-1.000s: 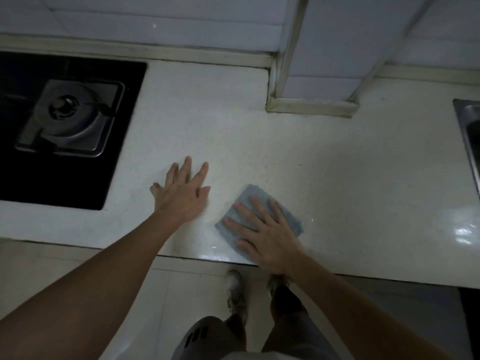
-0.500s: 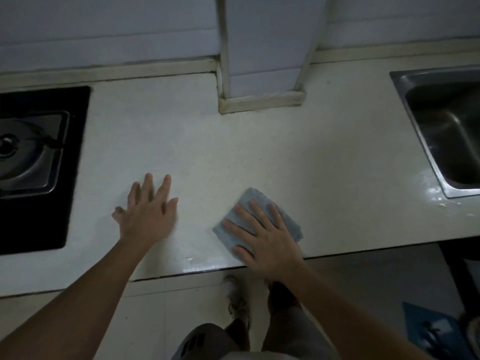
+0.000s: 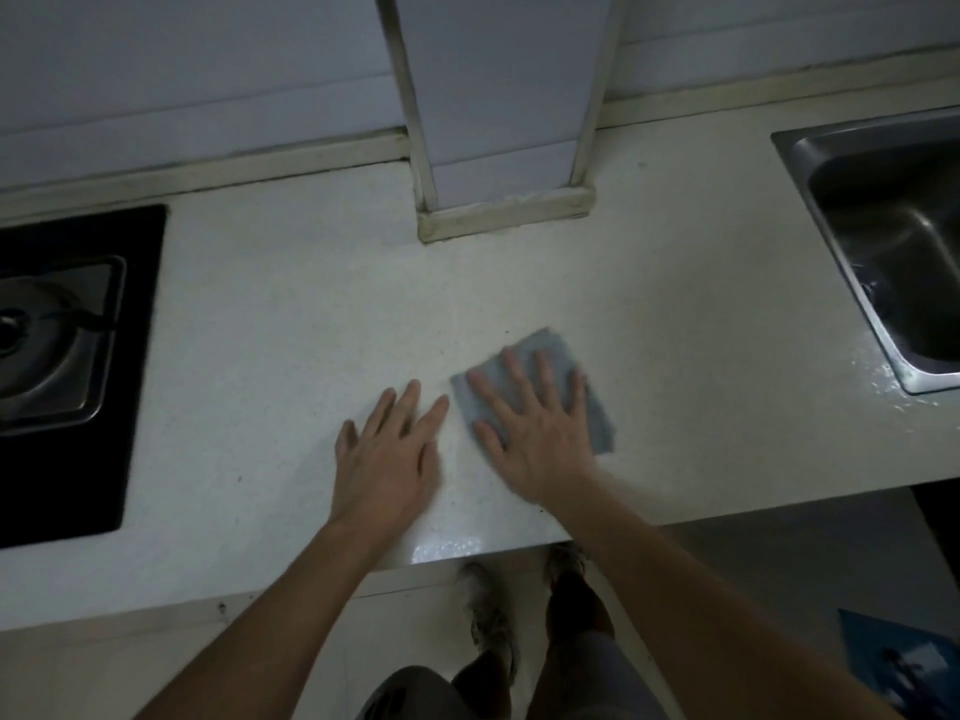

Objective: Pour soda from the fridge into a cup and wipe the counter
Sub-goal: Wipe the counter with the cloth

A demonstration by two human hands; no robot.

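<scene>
Pressing flat on the grey-blue cloth (image 3: 550,344), the right hand (image 3: 540,433) is covering most of it, with the fingers straight and spread and none curled round the fabric. The cloth is lying on the pale counter (image 3: 311,304) near the front edge. Its corners are peeking out past the fingertips at 12 o'clock and beyond the little-finger side at 3 o'clock.

The left hand (image 3: 387,454) is resting palm down on bare counter at 9 o'clock of the cloth, fingers straight and slightly fanned, holding nothing. Its nearest finger is sitting just beside the cloth's left corner, and I cannot tell whether the two are touching. The hands are lying side by side, close but apart.

From the cloth, a tiled column (image 3: 498,122) is standing on the counter at 12 o'clock. A steel sink (image 3: 883,241) is lying at 2 o'clock and a black gas stove (image 3: 52,345) at 9 o'clock, both well apart from the hands. A shiny patch is glinting on the counter edge at 6 o'clock, and the person's shoes (image 3: 488,615) are showing below it.
</scene>
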